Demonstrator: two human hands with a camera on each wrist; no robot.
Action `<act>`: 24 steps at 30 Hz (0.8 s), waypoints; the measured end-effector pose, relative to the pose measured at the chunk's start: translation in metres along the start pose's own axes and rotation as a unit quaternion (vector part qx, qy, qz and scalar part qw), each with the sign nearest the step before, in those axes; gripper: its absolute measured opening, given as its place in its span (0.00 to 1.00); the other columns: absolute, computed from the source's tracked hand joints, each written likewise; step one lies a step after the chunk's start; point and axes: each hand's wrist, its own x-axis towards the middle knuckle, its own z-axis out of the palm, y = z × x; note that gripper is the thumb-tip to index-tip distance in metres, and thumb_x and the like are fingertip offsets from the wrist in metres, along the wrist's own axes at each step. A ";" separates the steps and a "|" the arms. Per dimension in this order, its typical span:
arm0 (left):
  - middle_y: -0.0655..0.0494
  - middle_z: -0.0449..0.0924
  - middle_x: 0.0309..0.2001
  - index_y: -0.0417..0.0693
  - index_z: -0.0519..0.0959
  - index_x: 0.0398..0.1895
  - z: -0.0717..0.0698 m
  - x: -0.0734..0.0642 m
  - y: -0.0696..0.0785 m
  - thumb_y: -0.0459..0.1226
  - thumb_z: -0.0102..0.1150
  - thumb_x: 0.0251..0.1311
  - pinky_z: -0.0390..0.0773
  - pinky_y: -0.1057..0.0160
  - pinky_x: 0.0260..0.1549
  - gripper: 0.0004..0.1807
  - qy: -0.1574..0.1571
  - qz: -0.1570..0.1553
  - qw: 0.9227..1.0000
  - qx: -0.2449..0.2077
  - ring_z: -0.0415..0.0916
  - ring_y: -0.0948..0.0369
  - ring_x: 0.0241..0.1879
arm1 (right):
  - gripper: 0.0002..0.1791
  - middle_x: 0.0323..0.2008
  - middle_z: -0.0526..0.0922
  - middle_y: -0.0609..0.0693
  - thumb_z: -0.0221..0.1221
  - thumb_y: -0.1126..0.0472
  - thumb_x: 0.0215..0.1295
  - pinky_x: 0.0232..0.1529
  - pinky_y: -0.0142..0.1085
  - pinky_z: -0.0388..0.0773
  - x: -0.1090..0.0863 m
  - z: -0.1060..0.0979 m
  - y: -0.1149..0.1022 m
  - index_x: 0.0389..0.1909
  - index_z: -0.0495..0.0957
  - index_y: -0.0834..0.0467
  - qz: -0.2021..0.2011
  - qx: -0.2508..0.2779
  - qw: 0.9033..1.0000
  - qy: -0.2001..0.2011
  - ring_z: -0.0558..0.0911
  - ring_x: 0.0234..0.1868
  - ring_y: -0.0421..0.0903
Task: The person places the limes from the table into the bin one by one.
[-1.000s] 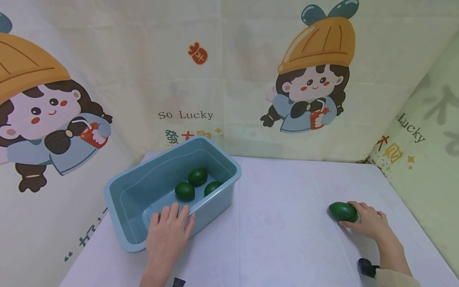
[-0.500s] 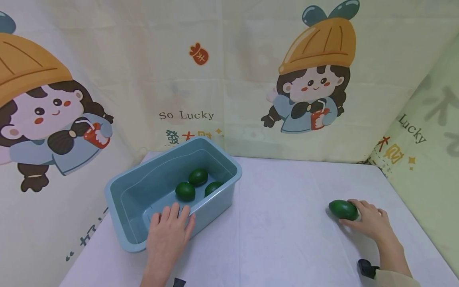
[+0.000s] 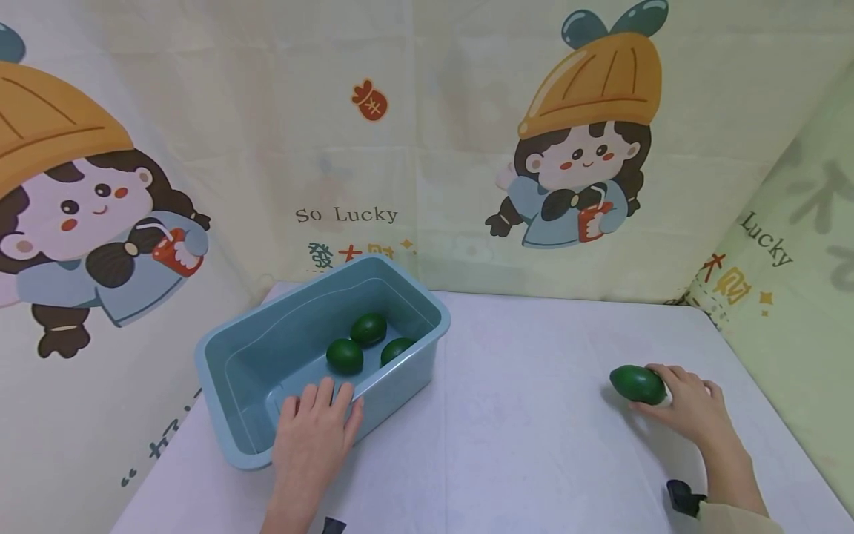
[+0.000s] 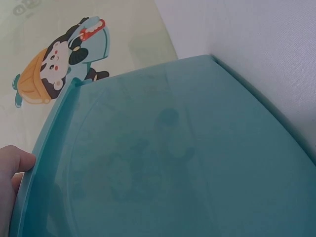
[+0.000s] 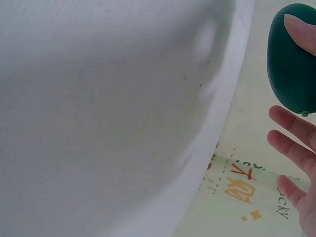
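Observation:
In the head view my right hand [image 3: 690, 404] holds a dark green, avocado-like fruit [image 3: 637, 384] above the right side of the table. The right wrist view shows the thumb across this fruit [image 5: 289, 64], a small stem nub at its end, and the other fingers spread below. My left hand [image 3: 313, 437] grips the near rim of a blue plastic bin [image 3: 407, 386], fingers hooked over the edge. From the left wrist, bent fingers [image 4: 19, 160] show at that rim. Inside the bin lie three similar fruits [image 3: 344, 357], one partly hidden by the near wall.
A white cloth covers the table [image 3: 520, 415]. Printed cream fabric [image 3: 454, 148] with cartoon figures hangs behind it and at both sides. Black wrist straps or mounts [image 3: 683, 497] show by the forearms.
My right hand has raised the fruit slightly, and the shadow beneath it has drawn away. The left hand and the bin stay in place.

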 end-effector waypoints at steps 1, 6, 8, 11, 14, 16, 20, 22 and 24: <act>0.51 0.61 0.23 0.46 0.70 0.26 0.000 0.000 0.000 0.51 0.16 0.68 0.59 0.57 0.26 0.30 0.002 0.000 1.000 0.000 0.59 0.53 0.25 | 0.45 0.49 0.68 0.72 0.65 0.38 0.42 0.50 0.66 0.48 0.000 0.000 -0.001 0.53 0.65 0.66 -0.002 0.000 1.000 0.003 0.65 0.49 0.69; 0.51 0.61 0.22 0.46 0.70 0.25 0.001 -0.001 0.000 0.51 0.16 0.68 0.59 0.57 0.26 0.30 0.003 -0.001 1.000 -0.001 0.59 0.54 0.25 | 0.43 0.49 0.68 0.70 0.66 0.41 0.42 0.50 0.64 0.48 0.002 -0.003 -0.006 0.53 0.66 0.66 -0.011 0.003 1.000 0.011 0.65 0.49 0.68; 0.51 0.61 0.22 0.46 0.70 0.25 0.001 -0.001 0.000 0.51 0.16 0.67 0.59 0.57 0.27 0.30 0.001 -0.002 1.000 -0.001 0.59 0.54 0.25 | 0.43 0.49 0.69 0.70 0.67 0.41 0.41 0.49 0.64 0.48 0.002 -0.005 -0.008 0.52 0.66 0.66 -0.015 0.003 1.000 0.018 0.65 0.49 0.67; 0.52 0.61 0.23 0.47 0.70 0.26 0.001 -0.001 -0.001 0.52 0.17 0.67 0.59 0.57 0.27 0.30 0.000 -0.002 1.000 0.003 0.60 0.54 0.26 | 0.42 0.49 0.69 0.69 0.67 0.42 0.41 0.50 0.64 0.48 0.003 -0.007 -0.011 0.52 0.66 0.66 -0.020 0.004 0.999 0.027 0.65 0.49 0.67; 0.51 0.61 0.23 0.47 0.70 0.25 0.002 -0.001 0.000 0.52 0.17 0.67 0.60 0.57 0.27 0.30 0.002 -0.002 1.000 0.005 0.60 0.54 0.26 | 0.42 0.49 0.69 0.69 0.68 0.43 0.41 0.50 0.63 0.48 0.004 -0.009 -0.015 0.52 0.67 0.66 -0.024 0.004 0.999 0.037 0.65 0.49 0.67; 0.51 0.61 0.23 0.46 0.70 0.26 0.002 -0.001 0.000 0.52 0.16 0.67 0.60 0.57 0.27 0.30 0.001 -0.002 1.000 0.005 0.60 0.54 0.26 | 0.41 0.48 0.69 0.68 0.68 0.44 0.40 0.50 0.63 0.47 0.004 -0.010 -0.016 0.51 0.67 0.65 -0.028 0.003 0.999 0.043 0.64 0.49 0.66; 0.51 0.61 0.23 0.46 0.70 0.26 0.002 -0.001 0.000 0.51 0.16 0.67 0.60 0.57 0.27 0.31 0.001 -0.002 1.000 0.004 0.60 0.54 0.26 | 0.41 0.48 0.69 0.66 0.69 0.43 0.40 0.50 0.63 0.48 0.004 -0.014 -0.020 0.51 0.67 0.64 -0.036 0.000 0.998 0.057 0.65 0.49 0.65; 0.51 0.61 0.23 0.46 0.70 0.26 0.002 -0.001 0.000 0.51 0.16 0.68 0.60 0.57 0.26 0.31 0.002 -0.001 1.000 0.003 0.60 0.54 0.26 | 0.41 0.48 0.69 0.66 0.69 0.44 0.39 0.50 0.62 0.48 0.004 -0.016 -0.022 0.51 0.68 0.64 -0.041 0.002 0.997 0.062 0.65 0.49 0.65; 0.51 0.61 0.23 0.46 0.70 0.26 0.002 -0.001 0.000 0.51 0.16 0.68 0.60 0.57 0.26 0.30 0.003 0.000 1.000 0.003 0.60 0.54 0.26 | 0.41 0.48 0.70 0.66 0.69 0.44 0.39 0.50 0.62 0.49 0.005 -0.017 -0.025 0.51 0.68 0.64 -0.047 0.002 0.997 0.067 0.65 0.48 0.65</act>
